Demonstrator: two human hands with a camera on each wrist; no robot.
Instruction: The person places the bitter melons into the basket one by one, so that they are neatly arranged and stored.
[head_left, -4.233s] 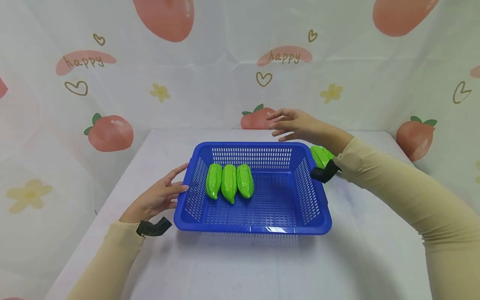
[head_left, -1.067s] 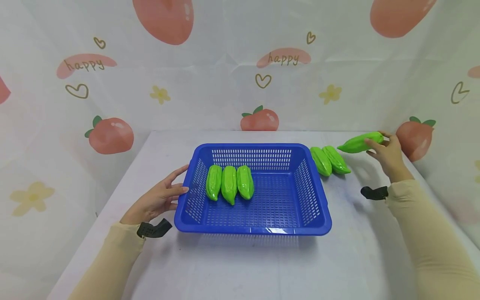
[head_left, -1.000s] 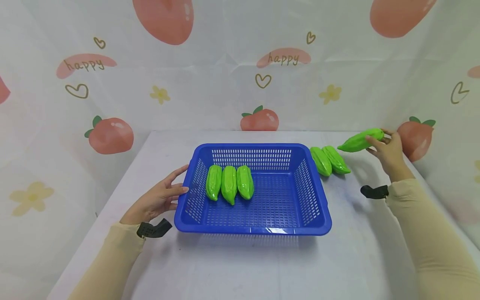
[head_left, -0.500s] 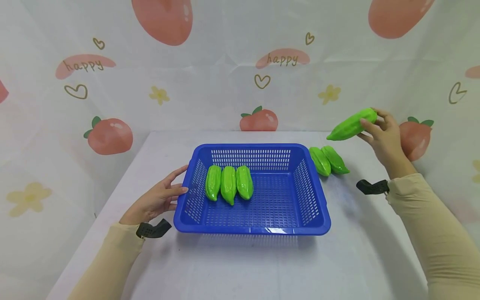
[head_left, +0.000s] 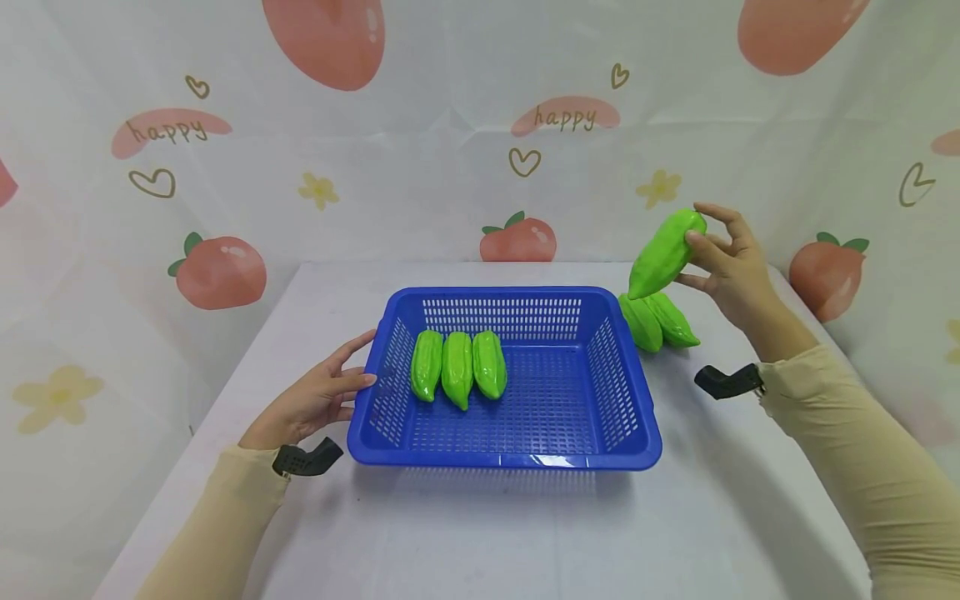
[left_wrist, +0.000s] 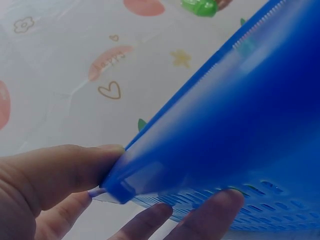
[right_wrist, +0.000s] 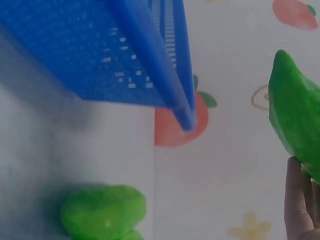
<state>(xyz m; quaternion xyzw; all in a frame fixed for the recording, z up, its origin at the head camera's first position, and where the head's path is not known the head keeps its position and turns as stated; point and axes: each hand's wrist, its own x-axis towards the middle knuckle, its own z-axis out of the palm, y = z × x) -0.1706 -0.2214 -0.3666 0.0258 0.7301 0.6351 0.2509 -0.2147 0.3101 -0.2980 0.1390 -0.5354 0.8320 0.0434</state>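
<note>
Hanging tip-down, a green ridged gourd (head_left: 663,255) is up by the far right corner of the blue plastic basket (head_left: 495,460), pinched between thumb and fingers of the right hand (head_left: 738,275). Below it, two more gourds (head_left: 672,322) lie outside on the white table (head_left: 480,533). Inside, three gourds (head_left: 457,371) line the left side: half done, I'd judge, three left out! The left hand (head_left: 309,397) grips the basket's left rim.

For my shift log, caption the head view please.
Right hand holds a green vegetable aloft; left hand grips the blue basket, with three more inside and two others beside it.
</note>
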